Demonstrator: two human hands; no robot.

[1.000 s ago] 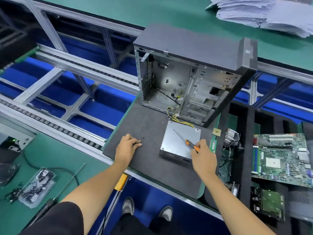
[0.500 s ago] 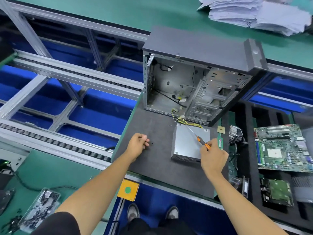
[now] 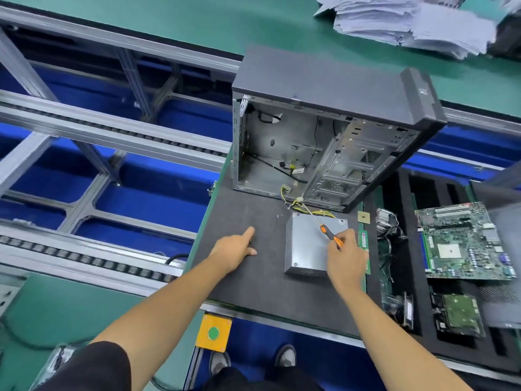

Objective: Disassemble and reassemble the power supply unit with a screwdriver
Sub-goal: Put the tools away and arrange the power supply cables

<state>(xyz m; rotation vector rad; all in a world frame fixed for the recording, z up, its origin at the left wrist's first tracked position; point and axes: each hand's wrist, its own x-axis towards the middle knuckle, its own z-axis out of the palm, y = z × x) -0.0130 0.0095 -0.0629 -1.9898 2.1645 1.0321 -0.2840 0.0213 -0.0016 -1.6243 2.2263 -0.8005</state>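
A grey metal power supply unit (image 3: pixel 306 246) lies flat on the dark mat (image 3: pixel 253 283), its yellow and black cables (image 3: pixel 315 213) trailing toward the open computer case (image 3: pixel 324 142) behind it. My right hand (image 3: pixel 345 258) grips the orange and black handle of a screwdriver (image 3: pixel 324 230), whose shaft slants up-left over the unit's top. My left hand (image 3: pixel 235 248) hovers over the mat left of the unit, index finger extended toward two small screws (image 3: pixel 279 216) lying on the mat. It holds nothing.
A black foam tray (image 3: pixel 408 277) to the right holds a motherboard (image 3: pixel 462 241), a heatsink with wires (image 3: pixel 387 221), a RAM stick (image 3: pixel 363 246) and a drive board (image 3: pixel 459 314). Stacked papers (image 3: pixel 408 21) lie at the back. Conveyor rails (image 3: pixel 84 136) run left. A yellow button box (image 3: pixel 213 333) sits below the mat.
My left hand went from a loose fist on the mat to a pointing pose, reaching forward toward the screws. My right hand keeps the screwdriver over the unit. The camera view shifted left.
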